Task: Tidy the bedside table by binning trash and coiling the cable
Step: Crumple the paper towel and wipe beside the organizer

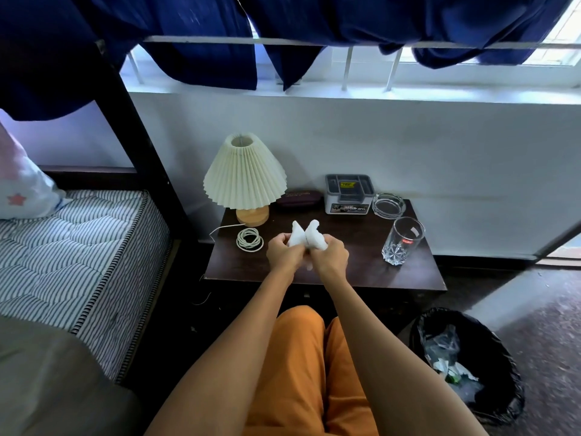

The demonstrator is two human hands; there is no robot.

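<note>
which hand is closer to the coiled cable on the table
Left. The left hand is just right of the coiled cable, clutching the white tissue. The right hand is farther right, past the left hand, gripping the same tissue.

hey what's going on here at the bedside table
A person is tidying it. Both hands, left hand and right hand, grip a wad of white tissue above the dark table. The white cable already lies coiled beside the lamp. A drinking glass and an ashtray stand on the right. A bin with a black liner waits on the floor.
</note>
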